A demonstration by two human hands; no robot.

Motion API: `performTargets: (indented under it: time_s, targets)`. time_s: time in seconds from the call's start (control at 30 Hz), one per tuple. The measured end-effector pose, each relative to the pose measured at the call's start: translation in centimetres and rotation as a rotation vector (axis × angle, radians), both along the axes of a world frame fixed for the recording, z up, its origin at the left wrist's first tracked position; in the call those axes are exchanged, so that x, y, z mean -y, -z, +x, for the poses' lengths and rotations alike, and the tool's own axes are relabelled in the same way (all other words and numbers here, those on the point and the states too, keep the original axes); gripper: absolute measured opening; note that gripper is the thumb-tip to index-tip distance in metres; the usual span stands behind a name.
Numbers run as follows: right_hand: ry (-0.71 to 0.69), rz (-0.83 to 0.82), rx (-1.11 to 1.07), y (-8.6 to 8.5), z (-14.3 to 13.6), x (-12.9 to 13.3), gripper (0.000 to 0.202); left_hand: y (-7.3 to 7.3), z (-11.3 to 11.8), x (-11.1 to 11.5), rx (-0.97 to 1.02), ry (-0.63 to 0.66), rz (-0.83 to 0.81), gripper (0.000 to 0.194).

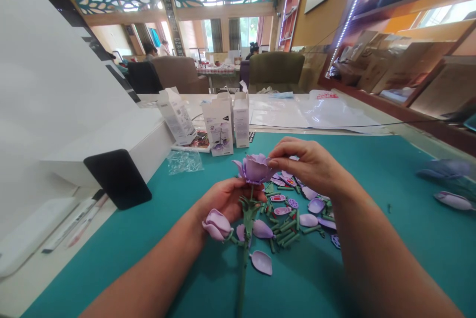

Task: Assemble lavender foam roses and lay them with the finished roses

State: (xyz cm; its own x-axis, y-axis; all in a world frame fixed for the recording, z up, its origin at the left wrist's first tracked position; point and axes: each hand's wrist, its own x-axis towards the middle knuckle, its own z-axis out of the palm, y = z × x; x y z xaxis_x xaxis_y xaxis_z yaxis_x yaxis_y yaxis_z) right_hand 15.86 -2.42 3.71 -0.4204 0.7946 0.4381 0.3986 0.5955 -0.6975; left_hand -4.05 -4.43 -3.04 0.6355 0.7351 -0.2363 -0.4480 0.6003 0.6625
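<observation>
A light purple plastic flower [256, 168] stands upright on a green stem [242, 268] with leaves. My left hand [226, 196] is wrapped round the stem just under the bloom. The thumb and fingers of my right hand [299, 159] pinch the bloom's right edge. Lower on the stem, a smaller purple bud [216, 225] sticks out to the left. Beside and behind the stem lie loose purple petals [262, 262] and short green tubes [288, 231], several of each, partly hidden by my right forearm.
White boxes [220, 130] stand at the back of the green mat [163, 268]. A clear plastic bag [185, 161] lies before them. On the left leans a black tablet-like object [118, 178]. More flower parts [453, 200] lie far right. People sit in the distance.
</observation>
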Motion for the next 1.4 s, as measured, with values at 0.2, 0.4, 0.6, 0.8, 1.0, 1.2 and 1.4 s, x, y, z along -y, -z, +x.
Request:
performTargets:
  time_s: [0.2, 0.4, 0.6, 0.8, 1.0, 1.2, 1.4]
  targets:
    - [-0.004, -0.004, 0.021, 0.0, 0.0, 0.0, 0.013, 0.3, -0.1, -0.1, 0.004, 0.009, 0.014, 0.027]
    - [-0.006, 0.014, 0.071, 0.2, 0.0, -0.1, 0.014, 0.2, 0.0, -0.1, -0.011, 0.001, 0.022, 0.031]
    - [-0.003, 0.043, 0.053, 0.4, 0.0, -0.3, 0.015, 0.3, 0.2, 0.0, 0.018, 0.007, 0.008, 0.027]
    - [-0.055, -0.031, 0.045, 0.6, 0.1, -0.6, 0.017, 0.0, 0.5, 0.1, 0.004, 0.001, -0.003, 0.027]
    - [-0.091, -0.137, 0.012, 0.7, 0.2, -0.9, 0.016, -0.2, 0.7, 0.2, -0.035, -0.034, -0.043, 0.027]
    - [-0.081, -0.225, -0.001, 1.1, 0.0, -1.1, 0.016, 0.3, 0.5, 0.1, -0.023, -0.017, -0.070, 0.028]
    - [-0.073, -0.210, 0.031, 1.3, 0.0, -1.2, 0.014, 0.5, 0.4, 0.1, -0.007, -0.018, -0.066, 0.027]
